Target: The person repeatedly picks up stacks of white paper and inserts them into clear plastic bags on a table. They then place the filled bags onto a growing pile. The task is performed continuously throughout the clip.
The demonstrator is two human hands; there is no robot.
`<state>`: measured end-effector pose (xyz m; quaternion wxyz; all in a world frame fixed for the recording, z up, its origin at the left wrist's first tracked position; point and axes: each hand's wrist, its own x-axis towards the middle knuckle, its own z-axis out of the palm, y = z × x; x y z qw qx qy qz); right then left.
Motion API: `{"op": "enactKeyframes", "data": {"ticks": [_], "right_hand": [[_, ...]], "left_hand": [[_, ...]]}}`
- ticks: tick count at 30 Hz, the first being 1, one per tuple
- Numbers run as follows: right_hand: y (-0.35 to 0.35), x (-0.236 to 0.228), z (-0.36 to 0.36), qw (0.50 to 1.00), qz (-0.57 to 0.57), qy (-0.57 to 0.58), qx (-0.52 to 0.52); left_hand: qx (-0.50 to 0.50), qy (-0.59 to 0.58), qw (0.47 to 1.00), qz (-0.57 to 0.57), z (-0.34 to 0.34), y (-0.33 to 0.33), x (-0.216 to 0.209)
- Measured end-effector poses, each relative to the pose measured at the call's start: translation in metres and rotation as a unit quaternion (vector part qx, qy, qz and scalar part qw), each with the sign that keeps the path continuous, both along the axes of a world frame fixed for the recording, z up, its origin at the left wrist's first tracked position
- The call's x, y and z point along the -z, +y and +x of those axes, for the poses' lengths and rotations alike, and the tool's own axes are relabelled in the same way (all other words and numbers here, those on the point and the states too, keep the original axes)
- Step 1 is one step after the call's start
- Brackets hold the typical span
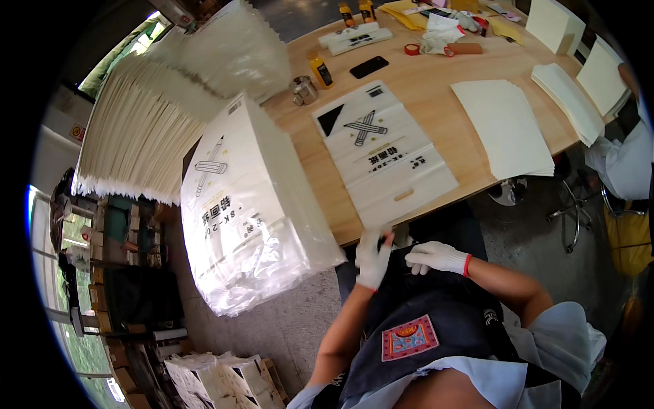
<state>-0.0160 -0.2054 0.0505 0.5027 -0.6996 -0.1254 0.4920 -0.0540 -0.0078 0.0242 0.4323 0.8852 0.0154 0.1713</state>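
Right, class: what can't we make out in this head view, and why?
Head view:
Gloved left hand: fingers blurred; any grip unclear.
Co-worker: mostly cut off by the right rim.
Far orange bottles: labels too small to read.
White layered stack: partly hidden behind printed plastic bags.

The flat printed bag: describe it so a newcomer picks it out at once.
At the left of the wooden table, find the thick printed stack. Just right of it lies the flat printed bag. It is thin, unlike that stack, and shows crossed pencils, unlike the plain white paper farther right.
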Motion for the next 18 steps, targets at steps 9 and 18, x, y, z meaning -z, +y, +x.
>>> {"op": "enactKeyframes", "data": {"ticks": [9, 18], "right_hand": [[-0.034, 0.024, -0.022, 0.984, 0.075, 0.029, 0.157], [-0.017, 0.009, 0.037, 0.954, 0.191, -0.003, 0.229]], "left_hand": [[0.123, 0.229, 0.936, 0.239, 0.140, -0.016, 0.003], [0.069, 0.145, 0.984, 0.078, 0.156, 0.006, 0.034]]}}
